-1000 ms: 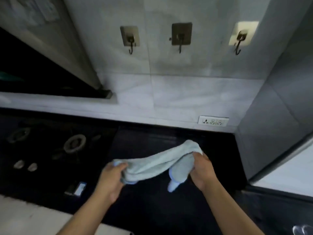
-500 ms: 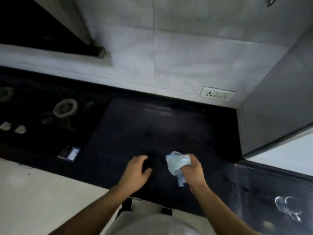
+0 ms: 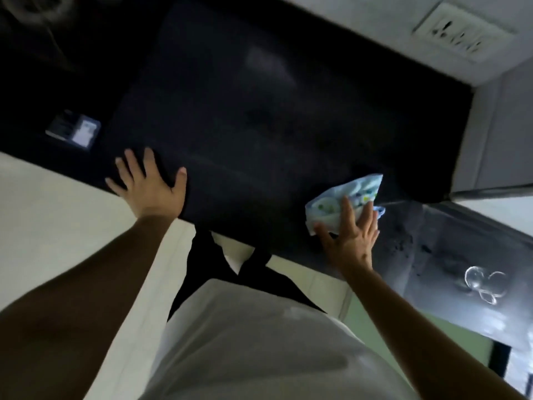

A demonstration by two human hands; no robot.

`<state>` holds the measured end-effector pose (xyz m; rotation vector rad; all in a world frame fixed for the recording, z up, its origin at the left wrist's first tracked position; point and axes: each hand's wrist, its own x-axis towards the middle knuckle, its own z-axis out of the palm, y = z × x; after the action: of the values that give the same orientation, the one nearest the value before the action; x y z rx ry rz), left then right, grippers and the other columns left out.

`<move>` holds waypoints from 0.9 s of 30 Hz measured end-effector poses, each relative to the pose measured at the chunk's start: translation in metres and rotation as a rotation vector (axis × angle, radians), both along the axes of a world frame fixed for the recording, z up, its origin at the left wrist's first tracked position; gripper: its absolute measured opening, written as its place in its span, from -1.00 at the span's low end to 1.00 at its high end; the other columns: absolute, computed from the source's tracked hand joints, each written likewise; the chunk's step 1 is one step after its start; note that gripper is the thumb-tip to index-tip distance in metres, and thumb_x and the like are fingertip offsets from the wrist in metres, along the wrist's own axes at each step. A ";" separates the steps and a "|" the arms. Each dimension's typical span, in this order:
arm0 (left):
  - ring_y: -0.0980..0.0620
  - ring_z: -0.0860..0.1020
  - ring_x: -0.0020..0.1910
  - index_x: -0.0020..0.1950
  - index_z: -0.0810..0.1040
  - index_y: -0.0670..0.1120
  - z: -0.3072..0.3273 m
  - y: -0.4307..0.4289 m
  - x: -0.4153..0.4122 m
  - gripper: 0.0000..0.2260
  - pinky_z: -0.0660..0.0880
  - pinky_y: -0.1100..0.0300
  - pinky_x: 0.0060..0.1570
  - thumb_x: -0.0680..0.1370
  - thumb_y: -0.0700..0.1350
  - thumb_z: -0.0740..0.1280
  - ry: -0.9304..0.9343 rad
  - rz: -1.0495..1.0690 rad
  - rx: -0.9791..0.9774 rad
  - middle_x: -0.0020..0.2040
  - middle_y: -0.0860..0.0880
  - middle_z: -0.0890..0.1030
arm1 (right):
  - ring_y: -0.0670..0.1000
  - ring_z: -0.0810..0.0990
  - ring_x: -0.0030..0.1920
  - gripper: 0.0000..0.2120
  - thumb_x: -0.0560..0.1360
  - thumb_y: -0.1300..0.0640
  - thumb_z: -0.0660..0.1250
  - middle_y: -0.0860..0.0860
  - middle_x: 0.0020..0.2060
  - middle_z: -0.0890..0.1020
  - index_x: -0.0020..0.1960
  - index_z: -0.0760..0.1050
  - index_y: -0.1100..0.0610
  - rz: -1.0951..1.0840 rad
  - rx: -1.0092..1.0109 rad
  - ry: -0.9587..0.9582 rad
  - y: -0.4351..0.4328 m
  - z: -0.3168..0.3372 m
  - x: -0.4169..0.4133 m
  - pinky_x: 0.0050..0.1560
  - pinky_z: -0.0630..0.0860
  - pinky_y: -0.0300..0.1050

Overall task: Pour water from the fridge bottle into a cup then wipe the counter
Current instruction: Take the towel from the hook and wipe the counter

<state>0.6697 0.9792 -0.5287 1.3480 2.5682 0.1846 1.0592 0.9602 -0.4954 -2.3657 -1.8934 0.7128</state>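
Under the right hand (image 3: 350, 238) lies the light blue cloth (image 3: 331, 204), bunched into a small heap with coloured dots on it. It sits on the black tabletop (image 3: 259, 111), close to the near edge. The fingers of this hand are straight and spread and they press down on the cloth from above. The thumb points out to the left side, off the cloth. Part of the cloth shows beyond the fingertips, and a small loop of it sticks out just to the right of the hand. The left hand (image 3: 147, 186) is well apart from the right one. It is flat on the tabletop at the near edge, palm down, with all fingers stretched and spread, and it holds nothing. Beyond the left hand and a little to its left, a small flat box (image 3: 73, 129) with a dark part and a pale part lies on the tabletop; its print cannot be read. Far beyond the right hand, a white wall socket (image 3: 464, 33) is set in the pale wall. To the right of the right hand, a grey surface (image 3: 418, 255) carries a clear, glass-like thing (image 3: 484, 287), too blurred to name. Between the two forearms the white shirt (image 3: 245, 342) of the person is seen
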 end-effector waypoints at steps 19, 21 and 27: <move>-0.26 0.06 0.59 0.58 0.20 -0.04 -0.002 0.008 -0.005 -0.29 -0.07 -0.36 0.49 0.52 0.29 0.19 0.042 0.022 0.009 0.61 -0.20 0.15 | 0.24 0.20 0.49 -0.25 0.23 -0.49 0.17 0.06 0.44 0.34 0.35 0.40 -0.22 0.757 0.129 -0.070 0.161 -0.010 -0.227 0.40 0.12 0.34; -0.27 0.07 0.59 0.58 0.20 -0.04 -0.002 0.007 -0.005 -0.28 -0.06 -0.37 0.48 0.52 0.31 0.17 0.044 0.009 0.018 0.61 -0.20 0.16 | 0.24 0.09 0.54 -0.28 0.29 -0.43 0.24 0.06 0.50 0.27 0.40 0.39 -0.19 1.009 0.093 0.008 0.148 -0.009 -0.237 0.48 0.01 0.36; -0.28 0.05 0.59 0.58 0.17 -0.05 -0.002 0.008 -0.005 -0.29 -0.06 -0.38 0.48 0.53 0.28 0.18 0.045 0.014 -0.011 0.61 -0.21 0.14 | 0.21 0.56 0.14 -0.54 0.44 -0.23 0.36 0.11 0.18 0.60 0.21 0.57 0.02 0.595 0.322 0.070 0.201 -0.018 -0.085 0.14 0.46 0.01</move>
<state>0.6648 0.9870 -0.5312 1.3459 2.6120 0.1443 0.9738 1.1612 -0.5132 -1.5751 -2.4737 0.4465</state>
